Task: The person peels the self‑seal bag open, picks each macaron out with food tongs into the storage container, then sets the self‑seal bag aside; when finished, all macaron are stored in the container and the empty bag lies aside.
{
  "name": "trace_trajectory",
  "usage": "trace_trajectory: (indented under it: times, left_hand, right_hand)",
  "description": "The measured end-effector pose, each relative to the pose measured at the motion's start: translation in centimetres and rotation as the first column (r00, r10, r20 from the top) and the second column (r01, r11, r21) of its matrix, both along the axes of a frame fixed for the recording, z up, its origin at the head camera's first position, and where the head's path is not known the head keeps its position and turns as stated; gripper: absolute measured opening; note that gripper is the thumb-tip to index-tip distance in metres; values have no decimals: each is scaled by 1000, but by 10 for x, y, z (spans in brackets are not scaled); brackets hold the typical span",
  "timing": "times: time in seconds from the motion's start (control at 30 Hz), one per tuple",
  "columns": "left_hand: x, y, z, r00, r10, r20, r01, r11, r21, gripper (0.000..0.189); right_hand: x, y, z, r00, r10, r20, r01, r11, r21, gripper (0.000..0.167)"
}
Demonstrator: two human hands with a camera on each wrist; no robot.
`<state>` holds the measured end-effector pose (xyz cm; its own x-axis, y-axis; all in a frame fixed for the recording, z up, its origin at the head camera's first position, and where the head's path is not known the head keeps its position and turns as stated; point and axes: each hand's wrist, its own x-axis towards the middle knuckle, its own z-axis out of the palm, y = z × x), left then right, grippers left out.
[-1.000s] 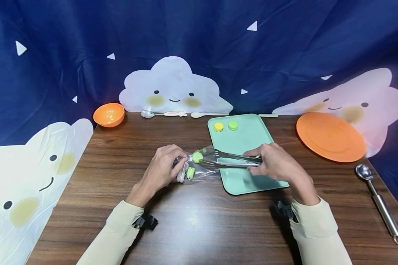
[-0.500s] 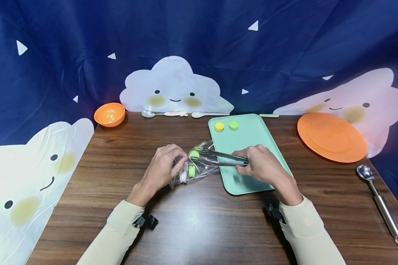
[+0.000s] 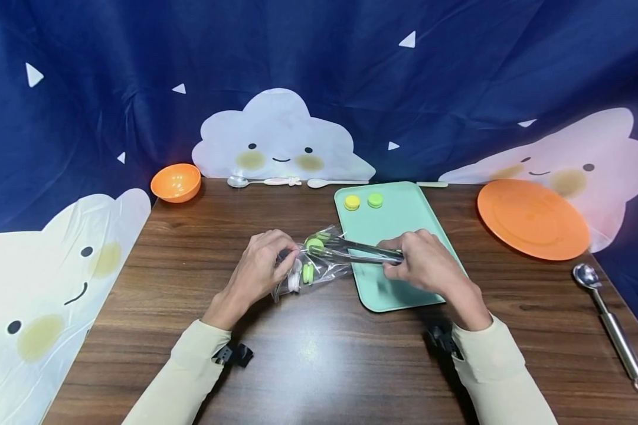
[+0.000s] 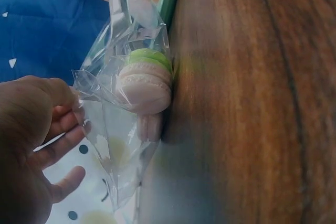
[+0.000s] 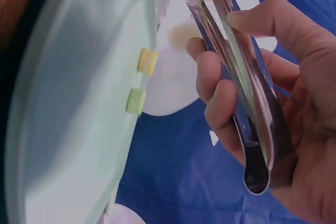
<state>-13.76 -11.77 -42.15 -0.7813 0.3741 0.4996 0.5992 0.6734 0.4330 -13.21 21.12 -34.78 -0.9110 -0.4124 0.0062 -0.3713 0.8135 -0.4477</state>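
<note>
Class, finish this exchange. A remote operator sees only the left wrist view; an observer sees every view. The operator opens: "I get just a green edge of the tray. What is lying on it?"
Observer: A yellow macaron and a green macaron lie on the tray, near its far left corner.
Operator: How are the tongs held?
Observer: The right hand holds the tongs between thumb and fingers.
Operator: Any dish at the table's far left?
Observer: Yes, an orange bowl.
</note>
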Motion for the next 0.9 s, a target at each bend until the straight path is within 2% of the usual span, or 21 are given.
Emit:
trace_trajectory:
  times: [0.17, 0.33, 0.47, 0.6, 0.7, 0.77, 0.9]
  left_hand:
    - [0, 0, 1, 1000, 1, -7, -1, 1000, 0, 5]
    - [1, 0, 1, 1000, 2, -17, -2, 1000, -7, 5]
    - [1, 1, 0, 1000, -4, -25, 3, 1000, -8, 4]
    - [1, 1, 0, 1000, -6, -28, 5, 1000, -10, 3]
    - [1, 2, 1, 1000, -5, -28, 5, 1000, -11, 4]
    - [2, 2, 1, 1000, -7, -28, 6, 1000, -11, 4]
    - [2, 3, 1, 1000, -9, -26, 8, 1000, -13, 4]
  right_hand:
    - [-2, 16, 9, 997, -63, 39, 62, 998, 28, 43]
    - [-4, 39, 16, 985, -166, 51, 165, 986, 29, 45]
    - [-9, 59, 15, 952, -304, 34, 303, 952, 31, 47]
    - [-17, 73, 4, 899, -436, -37, 437, 899, 33, 50]
    - [-23, 80, -6, 868, -491, -70, 494, 869, 34, 51]
    - [-25, 82, -12, 853, -518, -60, 521, 853, 39, 51]
    - [-29, 85, -24, 837, -546, -29, 547, 836, 48, 51]
